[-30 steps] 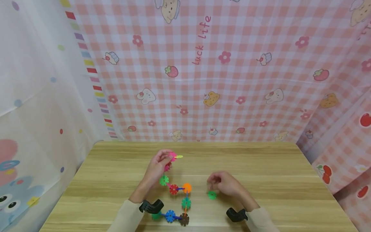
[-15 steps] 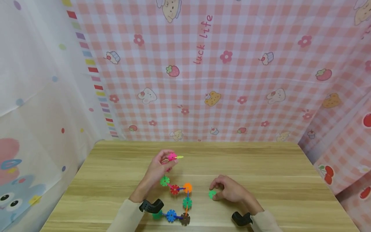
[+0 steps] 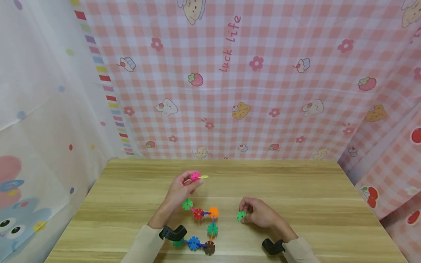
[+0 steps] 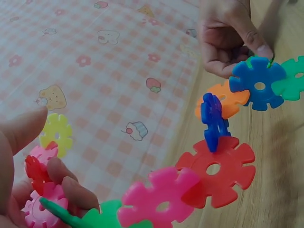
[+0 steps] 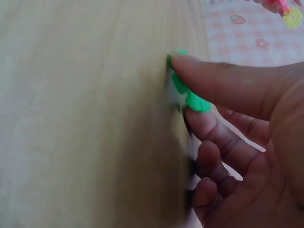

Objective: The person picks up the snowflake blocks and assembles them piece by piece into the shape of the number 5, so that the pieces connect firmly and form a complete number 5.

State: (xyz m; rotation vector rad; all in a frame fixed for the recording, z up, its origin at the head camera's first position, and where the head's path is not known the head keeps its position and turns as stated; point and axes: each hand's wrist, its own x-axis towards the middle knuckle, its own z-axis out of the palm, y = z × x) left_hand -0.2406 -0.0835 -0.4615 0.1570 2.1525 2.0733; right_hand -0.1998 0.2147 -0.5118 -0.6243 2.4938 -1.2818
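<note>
My left hand (image 3: 181,187) grips the far end of a chain of notched plastic discs, with a pink disc (image 3: 195,176) and a yellow disc (image 4: 57,135) sticking out past the fingers. From there the linked discs run toward me: light green (image 3: 187,204), red (image 3: 198,214), orange (image 3: 213,212), green (image 3: 212,229), brown (image 3: 209,248) and blue (image 3: 194,243), joined by discs set edge-on. To the right, my right hand (image 3: 260,213) pinches a single green disc (image 5: 190,88) between thumb and fingers, close over the table.
The wooden table (image 3: 296,182) reaches back to a pink checked cloth (image 3: 210,91). A white patterned cloth (image 3: 49,91) hangs on the left. Black wrist mounts (image 3: 273,247) sit on both wrists.
My right hand has come round the loose green disc, now pinches it and has moved it slightly away from me. The left hand has shifted its fingers a little on the chain.
</note>
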